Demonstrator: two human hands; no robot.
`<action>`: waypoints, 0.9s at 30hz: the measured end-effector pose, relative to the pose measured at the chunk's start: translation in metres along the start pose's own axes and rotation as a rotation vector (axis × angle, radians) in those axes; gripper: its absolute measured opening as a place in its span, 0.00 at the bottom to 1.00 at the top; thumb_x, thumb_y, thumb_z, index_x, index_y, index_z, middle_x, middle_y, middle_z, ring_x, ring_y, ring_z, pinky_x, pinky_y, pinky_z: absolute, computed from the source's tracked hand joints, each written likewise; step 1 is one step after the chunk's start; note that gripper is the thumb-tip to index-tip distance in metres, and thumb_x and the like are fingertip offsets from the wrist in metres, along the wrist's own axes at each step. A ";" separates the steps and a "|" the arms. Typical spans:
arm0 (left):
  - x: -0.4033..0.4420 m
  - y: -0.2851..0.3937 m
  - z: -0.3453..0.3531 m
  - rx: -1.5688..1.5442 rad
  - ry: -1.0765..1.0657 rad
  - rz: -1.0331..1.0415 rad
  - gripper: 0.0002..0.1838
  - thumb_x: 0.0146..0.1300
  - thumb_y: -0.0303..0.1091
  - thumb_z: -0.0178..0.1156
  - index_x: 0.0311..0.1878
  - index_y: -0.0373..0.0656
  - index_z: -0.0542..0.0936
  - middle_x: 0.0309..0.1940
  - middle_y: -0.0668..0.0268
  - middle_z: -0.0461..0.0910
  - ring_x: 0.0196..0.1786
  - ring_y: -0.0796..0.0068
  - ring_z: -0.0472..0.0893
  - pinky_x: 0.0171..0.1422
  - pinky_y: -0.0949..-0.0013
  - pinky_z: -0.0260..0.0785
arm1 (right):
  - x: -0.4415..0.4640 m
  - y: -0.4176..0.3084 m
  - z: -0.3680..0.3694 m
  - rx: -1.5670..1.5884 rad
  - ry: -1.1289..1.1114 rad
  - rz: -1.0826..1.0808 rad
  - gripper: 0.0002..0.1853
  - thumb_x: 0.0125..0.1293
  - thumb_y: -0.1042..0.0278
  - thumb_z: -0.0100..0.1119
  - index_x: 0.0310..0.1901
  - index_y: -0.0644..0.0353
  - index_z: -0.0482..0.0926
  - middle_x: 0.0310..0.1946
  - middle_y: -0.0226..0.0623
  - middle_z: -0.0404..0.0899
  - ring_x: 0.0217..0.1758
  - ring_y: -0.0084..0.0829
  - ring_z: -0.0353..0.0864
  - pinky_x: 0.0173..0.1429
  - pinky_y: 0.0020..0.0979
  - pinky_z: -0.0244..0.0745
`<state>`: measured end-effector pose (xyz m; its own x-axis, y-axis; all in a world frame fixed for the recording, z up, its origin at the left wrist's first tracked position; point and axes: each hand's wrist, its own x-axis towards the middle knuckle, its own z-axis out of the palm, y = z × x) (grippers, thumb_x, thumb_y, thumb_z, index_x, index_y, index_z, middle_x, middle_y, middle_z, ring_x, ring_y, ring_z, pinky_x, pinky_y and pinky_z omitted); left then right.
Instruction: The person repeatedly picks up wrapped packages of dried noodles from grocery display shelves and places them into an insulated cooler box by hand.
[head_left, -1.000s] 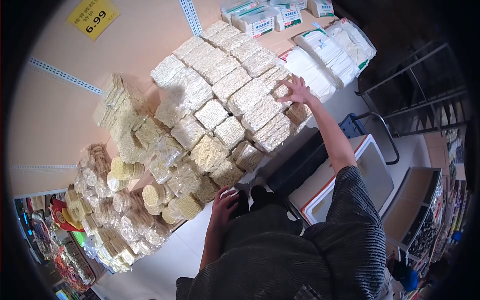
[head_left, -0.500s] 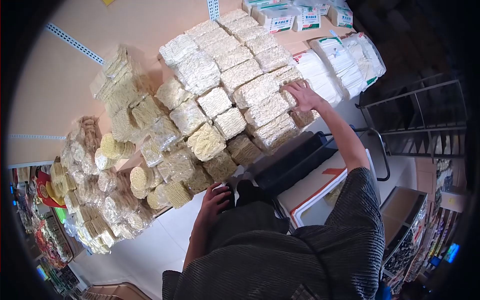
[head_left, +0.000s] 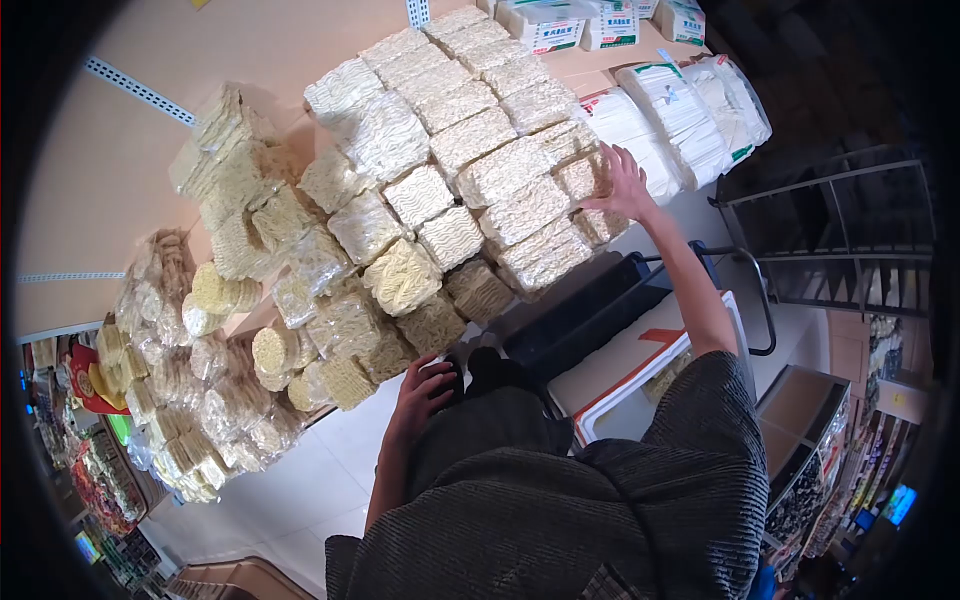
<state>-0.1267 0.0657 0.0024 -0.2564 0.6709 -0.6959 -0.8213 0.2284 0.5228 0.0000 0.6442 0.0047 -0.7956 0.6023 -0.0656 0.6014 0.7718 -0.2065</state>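
Observation:
My right hand (head_left: 626,188) is at the right end of the stacked noodle cakes, its fingers spread. Its thumb and fingertips lie against or just beside a wrapped noodle block (head_left: 583,178) there; firm contact is hard to make out. Long pale noodle packs (head_left: 522,210) are piled in rows to its left. My left hand (head_left: 424,393) hangs low by my leg, fingers apart and holding nothing. Nearest to it on the shelf edge are a round-edged noodle cake (head_left: 345,384) and a darker noodle block (head_left: 431,326).
White packs of long noodles (head_left: 680,125) lie right of the stack, with printed packages (head_left: 610,24) behind. A dark blue crate (head_left: 570,325) and a white, red-edged box (head_left: 625,370) stand below my right arm. A cart handle (head_left: 762,300) and metal rack (head_left: 840,230) are at right.
My right hand has slid right, from over the top of the end blocks to their outer side. The left hand has barely moved. The view has shifted slightly.

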 end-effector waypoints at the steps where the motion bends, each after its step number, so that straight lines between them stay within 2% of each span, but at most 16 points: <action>1: 0.001 -0.001 0.001 0.004 0.007 0.000 0.31 0.75 0.34 0.63 0.78 0.50 0.65 0.71 0.59 0.75 0.72 0.63 0.78 0.71 0.54 0.74 | -0.006 0.015 0.014 0.101 0.049 0.090 0.77 0.42 0.21 0.81 0.86 0.52 0.47 0.80 0.60 0.56 0.85 0.61 0.53 0.83 0.67 0.52; 3: 0.002 0.000 0.003 0.017 0.019 -0.005 0.31 0.76 0.34 0.61 0.78 0.49 0.64 0.72 0.59 0.74 0.72 0.62 0.78 0.71 0.51 0.75 | -0.020 0.046 0.049 0.304 0.148 0.275 0.78 0.43 0.20 0.80 0.85 0.60 0.47 0.79 0.62 0.56 0.84 0.61 0.55 0.84 0.61 0.56; 4: 0.002 0.000 0.005 0.020 0.018 -0.014 0.31 0.76 0.34 0.62 0.78 0.49 0.65 0.71 0.59 0.75 0.72 0.62 0.78 0.71 0.51 0.75 | -0.028 0.053 0.055 0.348 0.161 0.363 0.79 0.44 0.20 0.80 0.83 0.67 0.48 0.78 0.65 0.57 0.82 0.61 0.57 0.84 0.54 0.59; 7: 0.005 0.001 0.011 0.032 0.011 -0.040 0.30 0.76 0.34 0.62 0.78 0.50 0.65 0.71 0.59 0.75 0.71 0.63 0.78 0.71 0.53 0.74 | -0.042 0.069 0.062 0.451 0.128 0.354 0.77 0.44 0.21 0.81 0.83 0.67 0.49 0.77 0.64 0.58 0.82 0.62 0.57 0.84 0.53 0.59; 11: 0.010 0.000 0.016 0.072 -0.011 -0.074 0.30 0.76 0.35 0.63 0.77 0.51 0.67 0.71 0.61 0.76 0.71 0.66 0.78 0.71 0.55 0.72 | -0.050 0.071 0.051 0.408 0.111 0.078 0.68 0.50 0.28 0.81 0.82 0.64 0.57 0.77 0.55 0.62 0.82 0.56 0.59 0.84 0.53 0.58; 12: 0.012 0.000 0.017 0.083 -0.013 -0.082 0.29 0.76 0.35 0.63 0.77 0.51 0.67 0.71 0.61 0.77 0.71 0.66 0.78 0.71 0.55 0.72 | -0.053 0.067 0.050 0.404 0.107 0.050 0.63 0.51 0.29 0.81 0.80 0.60 0.61 0.77 0.52 0.63 0.82 0.54 0.59 0.83 0.54 0.58; 18: 0.011 0.003 0.020 0.084 -0.006 -0.098 0.30 0.75 0.35 0.63 0.77 0.51 0.67 0.70 0.62 0.77 0.70 0.67 0.79 0.71 0.55 0.72 | -0.065 0.079 0.047 0.165 0.065 -0.093 0.64 0.49 0.27 0.80 0.81 0.54 0.60 0.79 0.51 0.61 0.83 0.55 0.57 0.83 0.58 0.57; 21: 0.012 -0.001 0.017 0.083 0.002 -0.096 0.30 0.75 0.35 0.63 0.78 0.51 0.67 0.70 0.62 0.76 0.70 0.66 0.79 0.71 0.55 0.72 | -0.069 0.077 0.032 0.030 -0.045 -0.112 0.65 0.47 0.31 0.83 0.81 0.55 0.59 0.79 0.54 0.59 0.84 0.59 0.55 0.85 0.55 0.57; 24: 0.011 -0.003 0.016 0.085 0.008 -0.110 0.30 0.75 0.35 0.63 0.78 0.51 0.66 0.69 0.63 0.76 0.71 0.66 0.78 0.71 0.55 0.72 | -0.066 0.075 0.024 -0.064 -0.150 -0.116 0.69 0.42 0.27 0.83 0.83 0.50 0.57 0.81 0.53 0.56 0.85 0.59 0.53 0.84 0.62 0.55; 27: 0.011 -0.004 0.014 0.061 0.007 -0.109 0.31 0.75 0.35 0.62 0.78 0.51 0.66 0.69 0.63 0.76 0.71 0.66 0.78 0.72 0.54 0.72 | -0.063 0.055 -0.004 -0.237 -0.359 -0.054 0.70 0.41 0.26 0.83 0.83 0.45 0.56 0.81 0.53 0.55 0.86 0.57 0.51 0.83 0.70 0.52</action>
<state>-0.1190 0.0822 -0.0004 -0.1710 0.6348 -0.7536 -0.8122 0.3422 0.4725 0.0839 0.6497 0.0017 -0.7763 0.4829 -0.4053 0.5250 0.8510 0.0083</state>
